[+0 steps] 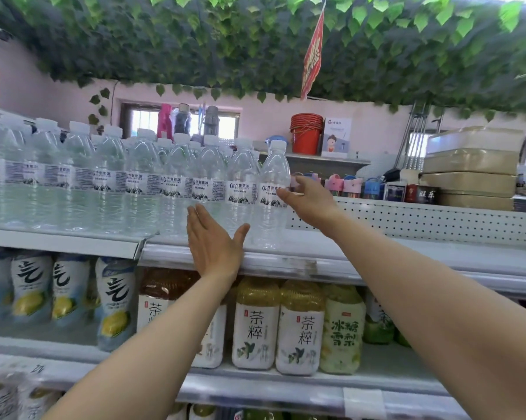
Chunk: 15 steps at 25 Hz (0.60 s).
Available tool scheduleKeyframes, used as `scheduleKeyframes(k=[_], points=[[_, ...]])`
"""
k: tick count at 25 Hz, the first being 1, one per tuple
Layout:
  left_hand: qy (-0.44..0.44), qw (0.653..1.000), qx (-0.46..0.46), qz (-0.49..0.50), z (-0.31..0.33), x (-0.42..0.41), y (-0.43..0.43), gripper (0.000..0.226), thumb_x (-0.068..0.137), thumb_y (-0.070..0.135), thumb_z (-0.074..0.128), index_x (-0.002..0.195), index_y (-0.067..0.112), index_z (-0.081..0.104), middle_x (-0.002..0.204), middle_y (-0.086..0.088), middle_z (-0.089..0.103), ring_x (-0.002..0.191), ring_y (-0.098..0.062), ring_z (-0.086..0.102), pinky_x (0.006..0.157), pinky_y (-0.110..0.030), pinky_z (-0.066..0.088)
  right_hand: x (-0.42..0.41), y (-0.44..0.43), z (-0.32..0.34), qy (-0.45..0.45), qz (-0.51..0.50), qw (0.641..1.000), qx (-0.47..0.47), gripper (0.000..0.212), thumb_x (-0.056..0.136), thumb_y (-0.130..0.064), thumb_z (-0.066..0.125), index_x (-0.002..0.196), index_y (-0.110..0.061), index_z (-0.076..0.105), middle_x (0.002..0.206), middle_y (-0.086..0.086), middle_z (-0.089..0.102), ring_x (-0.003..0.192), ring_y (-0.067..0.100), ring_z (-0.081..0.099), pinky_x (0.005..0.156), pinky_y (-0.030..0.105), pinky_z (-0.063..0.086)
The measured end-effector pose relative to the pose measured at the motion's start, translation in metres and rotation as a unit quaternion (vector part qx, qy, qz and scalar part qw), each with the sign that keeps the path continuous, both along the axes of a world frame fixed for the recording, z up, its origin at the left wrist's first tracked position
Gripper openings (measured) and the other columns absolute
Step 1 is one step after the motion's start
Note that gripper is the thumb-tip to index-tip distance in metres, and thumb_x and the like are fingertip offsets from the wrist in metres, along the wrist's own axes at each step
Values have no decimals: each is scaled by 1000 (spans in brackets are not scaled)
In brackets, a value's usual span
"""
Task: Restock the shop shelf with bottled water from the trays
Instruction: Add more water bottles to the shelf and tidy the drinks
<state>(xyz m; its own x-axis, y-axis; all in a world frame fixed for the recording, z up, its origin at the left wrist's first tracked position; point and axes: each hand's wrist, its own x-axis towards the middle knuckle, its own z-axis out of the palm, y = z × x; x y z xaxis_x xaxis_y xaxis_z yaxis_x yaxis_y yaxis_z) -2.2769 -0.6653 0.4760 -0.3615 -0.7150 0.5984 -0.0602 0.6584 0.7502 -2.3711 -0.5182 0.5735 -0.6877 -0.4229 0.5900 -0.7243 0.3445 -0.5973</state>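
Observation:
Several clear water bottles with white caps and white labels stand in rows on the top shelf, running from the far left to the middle. The rightmost bottle stands upright at the end of the front row. My right hand reaches beside it with relaxed fingers, its fingertips touching the label on the bottle's right side. My left hand is held flat with straight fingers in front of the bottles, over the shelf's front edge, holding nothing. No tray is in view.
To the right of the bottles the top shelf is bare, backed by a white perforated panel. Tea and juice bottles fill the shelf below. Red buckets, stacked boxes and small goods sit behind.

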Motion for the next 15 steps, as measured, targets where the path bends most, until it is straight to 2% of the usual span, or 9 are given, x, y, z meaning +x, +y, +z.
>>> scheduleKeyframes(k=[2, 6, 8, 11, 15], points=[[-7, 1000, -6, -14, 5, 10, 9, 101, 91, 54, 63, 160, 10, 3, 169, -9, 0, 155, -28, 2, 124, -43, 11, 14, 20, -5, 72, -72, 992, 70, 58, 98, -49, 61, 147, -20, 50, 147, 5, 54, 130, 26, 54, 104, 39, 44], [-11, 996, -61, -59, 22, 30, 51, 89, 90, 38, 72, 158, 13, 21, 166, -8, 16, 153, -28, 12, 122, -42, 19, 42, 66, -10, 154, -159, 946, 237, 68, 100, -47, 58, 157, -20, 33, 165, 8, 31, 149, 29, 33, 113, 46, 37], [-6, 994, -87, -71, 29, 39, 74, 84, 88, 33, 75, 155, 13, 28, 163, -9, 25, 149, -29, 20, 119, -42, 25, 50, 92, -11, 164, -167, 938, 254, 69, 99, -48, 59, 157, -21, 34, 164, 6, 33, 148, 28, 34, 113, 46, 37], [-24, 991, -114, -74, 33, 44, 109, 79, 87, 36, 76, 151, 15, 35, 157, -8, 34, 143, -30, 29, 114, -44, 34, 55, 132, -14, 156, -170, 939, 254, 69, 98, -50, 60, 156, -23, 36, 162, 4, 35, 148, 27, 34, 115, 47, 36], [-49, 990, -97, -92, 28, 40, 185, 67, 95, 45, 62, 150, 15, 38, 156, -9, 36, 141, -30, 33, 112, -45, 36, 53, 206, -28, 118, -179, 944, 252, 69, 99, -53, 56, 157, -21, 34, 162, 5, 34, 148, 26, 33, 117, 47, 36]])
